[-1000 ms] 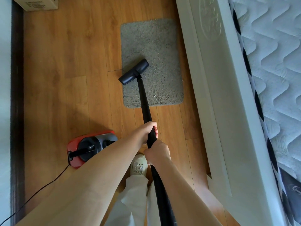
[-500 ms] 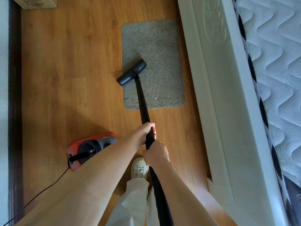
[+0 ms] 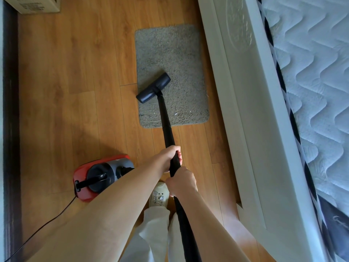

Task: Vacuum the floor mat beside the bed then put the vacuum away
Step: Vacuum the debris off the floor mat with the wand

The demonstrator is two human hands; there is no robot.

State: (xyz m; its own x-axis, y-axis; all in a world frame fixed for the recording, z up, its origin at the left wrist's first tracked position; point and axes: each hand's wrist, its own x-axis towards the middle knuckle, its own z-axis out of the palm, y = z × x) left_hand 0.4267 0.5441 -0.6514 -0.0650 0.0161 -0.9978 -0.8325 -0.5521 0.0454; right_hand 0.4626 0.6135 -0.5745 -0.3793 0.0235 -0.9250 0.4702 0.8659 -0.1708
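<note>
Wood floor [image 3: 75, 72] is running beside the bed [image 3: 264, 129], carrying the mat [image 3: 170, 53]. I am gripping the wand [image 3: 166, 125] with both hands, left [image 3: 169, 157] ahead of right [image 3: 182, 181], fingers curled tight around it. Its head [image 3: 153, 87] is resting on the mat's left edge. Behind my left arm, the vacuum [image 3: 98, 176] is sitting on the floor.

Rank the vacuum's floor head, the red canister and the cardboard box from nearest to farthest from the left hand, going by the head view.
From the left hand on the black wand:
1. Red canister, on the floor to its left, though the floor head is nearly as close.
2. Floor head, ahead on the grey mat.
3. Cardboard box, far top-left corner.
</note>
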